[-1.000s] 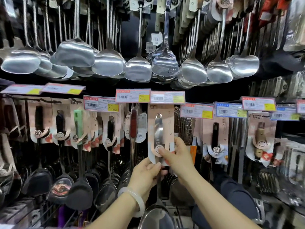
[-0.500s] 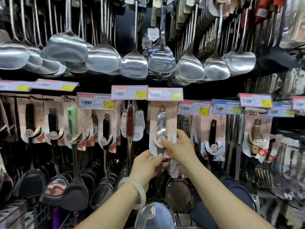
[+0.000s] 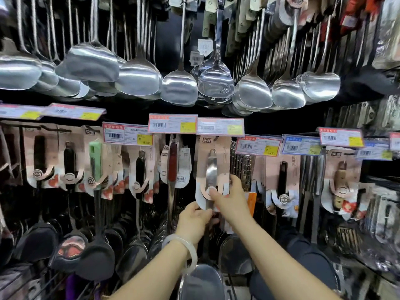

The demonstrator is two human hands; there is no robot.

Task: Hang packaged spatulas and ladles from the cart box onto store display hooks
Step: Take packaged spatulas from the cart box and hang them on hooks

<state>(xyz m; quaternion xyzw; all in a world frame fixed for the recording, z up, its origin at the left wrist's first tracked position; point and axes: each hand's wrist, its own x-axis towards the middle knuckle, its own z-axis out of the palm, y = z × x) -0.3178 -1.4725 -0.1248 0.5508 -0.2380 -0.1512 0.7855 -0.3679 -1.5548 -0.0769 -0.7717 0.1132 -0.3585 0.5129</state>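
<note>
Head view: carded ladle at the hook
Right hand [image 3: 231,200] pinches card [image 3: 213,167], left hand [image 3: 194,219] grips below; ladle [image 3: 211,176] upright, hook above both

Display wall [image 3: 270,122] carrying two hook rows: bare steel spatulas [image 3: 179,87] hanging at 12 o'clock; carded utensils [image 3: 138,169] hanging below price tags [image 3: 172,123], 9 through 3 o'clock.

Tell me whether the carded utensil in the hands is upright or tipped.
Upright. The carded utensil hangs straight under the price tag, handle up. Right hand and left hand grip its lower card.
</note>
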